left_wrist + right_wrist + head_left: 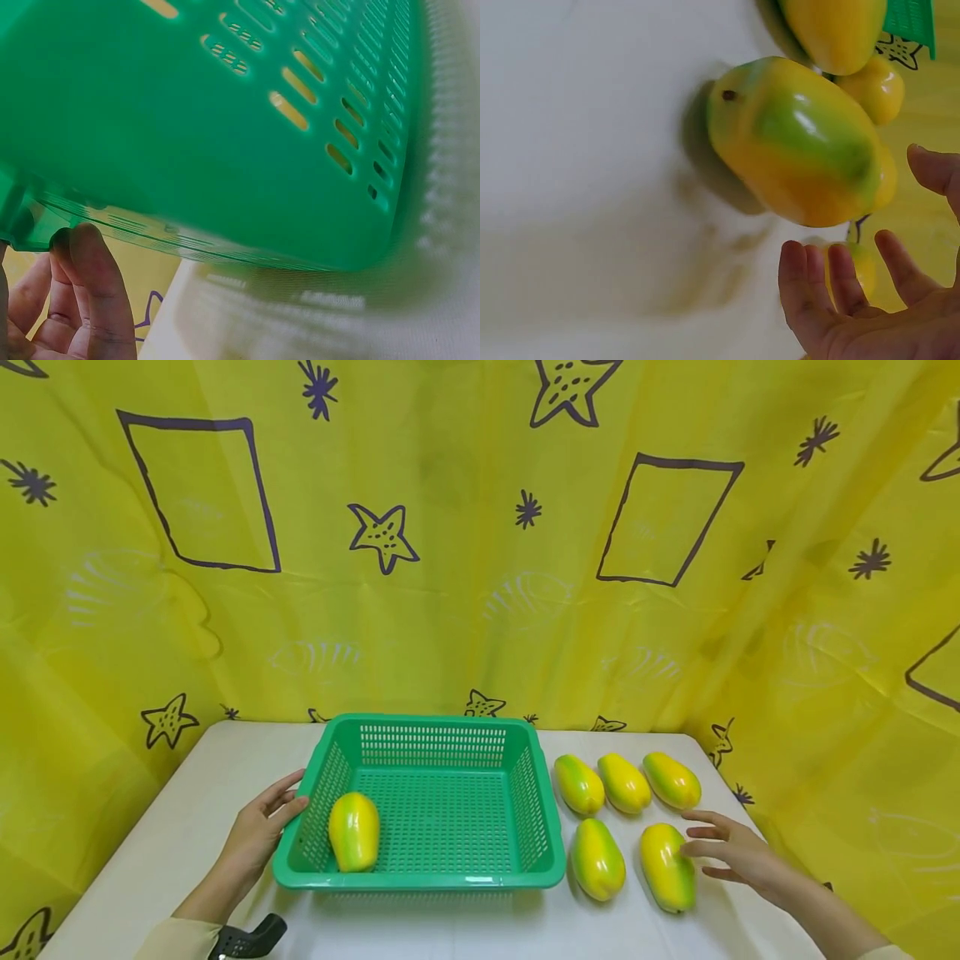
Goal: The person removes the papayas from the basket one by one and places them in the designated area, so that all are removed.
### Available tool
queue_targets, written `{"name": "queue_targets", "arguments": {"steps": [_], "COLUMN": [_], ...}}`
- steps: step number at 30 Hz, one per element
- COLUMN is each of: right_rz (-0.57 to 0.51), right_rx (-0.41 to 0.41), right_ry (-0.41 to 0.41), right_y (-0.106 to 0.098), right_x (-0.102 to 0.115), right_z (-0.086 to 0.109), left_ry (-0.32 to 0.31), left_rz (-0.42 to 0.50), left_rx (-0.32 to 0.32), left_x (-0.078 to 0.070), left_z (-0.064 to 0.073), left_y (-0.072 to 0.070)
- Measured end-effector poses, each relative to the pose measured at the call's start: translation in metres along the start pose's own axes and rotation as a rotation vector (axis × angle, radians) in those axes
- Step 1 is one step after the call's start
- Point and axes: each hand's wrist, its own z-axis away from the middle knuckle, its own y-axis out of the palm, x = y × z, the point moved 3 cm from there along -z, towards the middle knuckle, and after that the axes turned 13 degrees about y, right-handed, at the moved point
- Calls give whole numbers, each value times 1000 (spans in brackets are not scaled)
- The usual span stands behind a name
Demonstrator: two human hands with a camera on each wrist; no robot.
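My left hand (258,827) grips the left rim of a green plastic basket (420,882), with the thumb over the rim. In the left wrist view, the fingers (101,292) curl up against the rim's underside. One yellow-green papaya (354,832) lies inside the basket at the left. To the right, my right hand (731,852) is beside the front right papaya (667,868), its fingers spread and loosely bent. The right wrist view shows a gap between this papaya (802,142) and the hand (870,300).
Next to it lies another papaya (597,860). Behind them, a row holds a left papaya (579,785), a middle papaya (625,783) and a right papaya (672,780). A yellow patterned curtain (450,635) hangs behind the white table (390,935).
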Motion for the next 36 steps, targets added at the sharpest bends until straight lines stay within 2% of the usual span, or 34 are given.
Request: {"name": "queue_targets", "arguments": {"steps": [6, 10, 16, 19, 21, 26, 32, 36], "right_rz": [11, 7, -60, -97, -112, -117, -145, -175], "right_rx": [-12, -22, -14, -9, -1, 37, 114, 111], "right_ry": [-95, -167, -201, -205, -236, -311, -358, -357], "right_y": [-12, -4, 31, 50, 61, 85, 116, 135], "right_x": [23, 46, 74, 90, 103, 134, 164, 178], "right_z": [16, 31, 54, 61, 64, 67, 65, 59], "left_ry": [-5, -1, 7, 9, 14, 21, -1, -6], "left_rz": [-20, -15, -5, -12, -18, -23, -17, -27], "left_rx": [1, -3, 4, 1, -1, 1, 6, 6], "left_x": [-1, -2, -4, -5, -5, -6, -4, -3], "left_z": [-2, -2, -2, -2, -2, 0, 2, 2], "left_y": [2, 3, 4, 3, 3, 1, 1, 0]}}
